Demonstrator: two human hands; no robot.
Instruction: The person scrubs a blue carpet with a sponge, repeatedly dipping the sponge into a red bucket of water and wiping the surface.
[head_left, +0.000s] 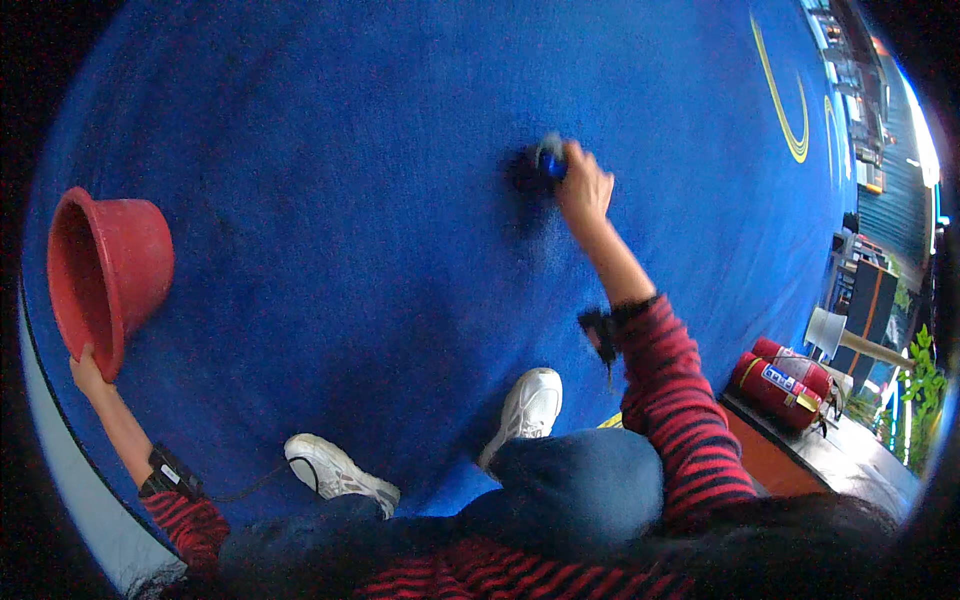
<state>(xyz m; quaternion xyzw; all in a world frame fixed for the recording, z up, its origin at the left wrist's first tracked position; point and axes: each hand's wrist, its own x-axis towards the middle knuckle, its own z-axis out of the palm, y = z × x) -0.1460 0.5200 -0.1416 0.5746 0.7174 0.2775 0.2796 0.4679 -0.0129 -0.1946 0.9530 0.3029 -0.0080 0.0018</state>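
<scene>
My left hand grips the rim of a red plastic bucket, which is tipped on its side with its mouth facing left. Out in front on the right, my right hand is closed round a small blue object with a pale, blurred part at its far end; its exact kind cannot be told. The object is at the blue floor covering, beside a dark shadow. Part of the bucket's inside is shadowed.
My white sneakers stand on the floor. Red fire extinguishers are at the lower right, near a white-headed object and a green plant. Yellow curved lines mark the floor. A pale edge strip runs at left.
</scene>
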